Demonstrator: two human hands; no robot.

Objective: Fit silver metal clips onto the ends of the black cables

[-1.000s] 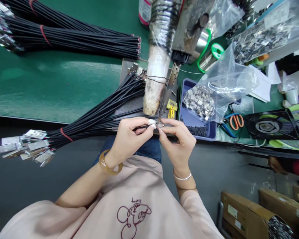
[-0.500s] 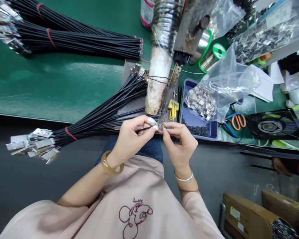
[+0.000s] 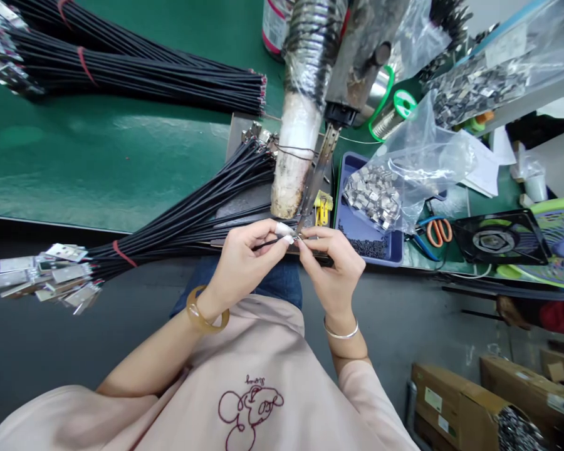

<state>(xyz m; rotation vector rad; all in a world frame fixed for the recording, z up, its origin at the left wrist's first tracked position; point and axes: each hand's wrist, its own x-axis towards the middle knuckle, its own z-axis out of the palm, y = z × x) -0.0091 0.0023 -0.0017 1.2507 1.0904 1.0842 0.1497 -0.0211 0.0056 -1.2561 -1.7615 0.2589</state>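
Note:
My left hand (image 3: 244, 258) pinches a black cable (image 3: 265, 245) near its end, with white wraps on the fingertips. Facing it, my right hand (image 3: 336, 265) grips a small metal connector (image 3: 296, 237) between thumb and fingers; its details are mostly hidden. Cable end and connector meet between the two hands. From above, the soldering iron (image 3: 320, 164) slants down, its tip at this meeting point. Left of my hands, a bundle of black cables (image 3: 169, 216) with metal plugs (image 3: 51, 272) at the near end hangs over the table edge.
A white fume pipe (image 3: 294, 147) hangs beside the iron. To the right stand a blue tray (image 3: 395, 254) with a bag of metal shells (image 3: 373, 197), solder spools (image 3: 395, 116), orange-handled pliers (image 3: 438, 232) and a black fan (image 3: 501, 238). More banded cables (image 3: 169, 75) lie at the back left.
The camera view has shifted slightly, so most things sit further left. Both hands stay together at the iron's tip, with the fingertips drawn slightly closer.

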